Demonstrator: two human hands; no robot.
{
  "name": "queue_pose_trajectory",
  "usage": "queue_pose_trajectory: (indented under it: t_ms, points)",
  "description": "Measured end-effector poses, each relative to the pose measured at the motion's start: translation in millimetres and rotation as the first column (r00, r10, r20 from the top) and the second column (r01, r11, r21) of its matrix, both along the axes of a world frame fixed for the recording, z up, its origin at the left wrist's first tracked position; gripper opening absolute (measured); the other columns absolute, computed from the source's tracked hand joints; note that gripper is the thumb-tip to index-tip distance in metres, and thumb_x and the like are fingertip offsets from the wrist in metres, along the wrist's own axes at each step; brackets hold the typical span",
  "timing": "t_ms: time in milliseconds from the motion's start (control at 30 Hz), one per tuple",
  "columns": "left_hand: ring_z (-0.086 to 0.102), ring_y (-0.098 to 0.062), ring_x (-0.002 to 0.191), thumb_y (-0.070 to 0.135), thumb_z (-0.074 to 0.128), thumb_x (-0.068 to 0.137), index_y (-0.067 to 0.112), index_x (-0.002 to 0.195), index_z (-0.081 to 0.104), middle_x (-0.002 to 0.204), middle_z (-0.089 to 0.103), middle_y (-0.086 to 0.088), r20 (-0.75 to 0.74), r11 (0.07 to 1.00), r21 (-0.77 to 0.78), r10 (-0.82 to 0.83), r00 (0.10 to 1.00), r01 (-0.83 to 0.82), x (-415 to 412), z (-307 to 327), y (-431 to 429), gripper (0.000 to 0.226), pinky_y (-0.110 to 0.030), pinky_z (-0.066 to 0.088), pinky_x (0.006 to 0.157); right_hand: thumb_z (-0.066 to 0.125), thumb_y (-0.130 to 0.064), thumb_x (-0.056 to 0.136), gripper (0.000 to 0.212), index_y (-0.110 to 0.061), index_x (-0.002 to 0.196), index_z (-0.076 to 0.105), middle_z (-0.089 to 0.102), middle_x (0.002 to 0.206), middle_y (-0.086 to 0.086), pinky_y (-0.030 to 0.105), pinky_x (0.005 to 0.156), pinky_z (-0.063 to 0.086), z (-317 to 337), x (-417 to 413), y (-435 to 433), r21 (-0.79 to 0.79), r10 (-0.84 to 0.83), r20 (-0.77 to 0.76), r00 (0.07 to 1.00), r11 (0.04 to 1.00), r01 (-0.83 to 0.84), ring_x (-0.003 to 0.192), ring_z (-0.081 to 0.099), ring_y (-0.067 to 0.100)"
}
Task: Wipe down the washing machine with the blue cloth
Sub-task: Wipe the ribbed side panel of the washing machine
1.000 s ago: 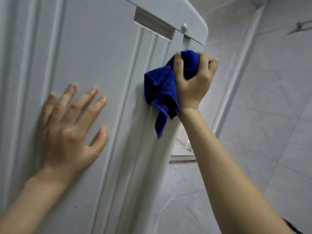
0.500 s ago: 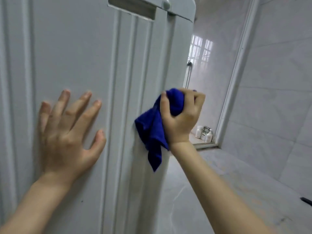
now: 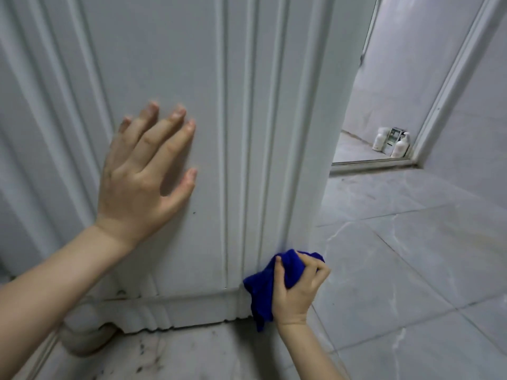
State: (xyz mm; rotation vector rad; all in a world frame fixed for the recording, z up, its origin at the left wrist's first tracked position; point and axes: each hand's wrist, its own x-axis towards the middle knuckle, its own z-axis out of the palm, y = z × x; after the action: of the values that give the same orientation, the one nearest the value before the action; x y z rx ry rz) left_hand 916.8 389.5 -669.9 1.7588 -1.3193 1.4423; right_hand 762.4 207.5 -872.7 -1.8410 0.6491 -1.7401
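Note:
The white washing machine [image 3: 208, 78] fills the left and middle of the head view, its ribbed side panel facing me. My left hand [image 3: 142, 174] lies flat on that panel with fingers spread. My right hand [image 3: 299, 289] grips the bunched blue cloth [image 3: 263, 292] and holds it against the machine's right corner edge, low down just above the base. A fold of the cloth hangs below my fingers.
A pale hose [image 3: 82, 341] curls on the dirty floor at the machine's lower left. Grey marble floor tiles [image 3: 411, 270] spread to the right. Several white bottles [image 3: 395, 142] stand beyond a threshold at the back right, beside a white frame [image 3: 450, 78].
My right hand has slid the blue cloth down the corner edge from near the machine's top to near its base. The view has tipped downward. My left hand stays pressed on the panel.

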Motion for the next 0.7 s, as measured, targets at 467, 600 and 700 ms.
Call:
queue_pose_trajectory:
  t_ms: [467,600,700]
  points:
    - [0.042,-0.036,0.139,0.022,0.065,0.096,0.005,0.140,0.055,0.146,0.050,-0.013,0.051,0.999,-0.030,-0.018,0.999,0.020,10,-10,5,0.048,-0.047,0.027,0.120,0.070,-0.020,0.089,0.020,0.000,0.092,0.067,0.047,0.099,0.016,0.040,0.080,0.047,133,24,-17,-0.348,-0.178,0.102,0.979,0.915,0.203,0.088,0.052,0.033]
    - [0.042,-0.035,0.139,0.020,0.065,0.094,0.004,0.138,0.056,0.145,0.051,-0.013,0.039,0.997,-0.067,-0.022,0.999,0.025,8,-13,2,0.047,-0.048,0.027,0.120,0.063,-0.028,0.091,0.016,-0.017,0.099,0.056,0.043,0.104,0.006,0.043,0.075,0.048,45,7,5,-0.264,-0.174,-0.100,0.980,0.954,0.142,0.089,0.048,0.025]
    - [0.041,-0.034,0.140,0.018,0.064,0.094,0.004,0.137,0.057,0.144,0.052,-0.012,0.032,0.994,-0.099,-0.039,0.999,0.042,5,-13,-1,0.046,-0.047,0.026,0.121,0.063,-0.027,0.089,0.016,-0.017,0.098,0.055,0.043,0.101,0.005,0.036,0.078,0.043,76,12,7,-0.284,-0.189,-0.049,0.981,0.944,0.168,0.088,0.044,0.023]
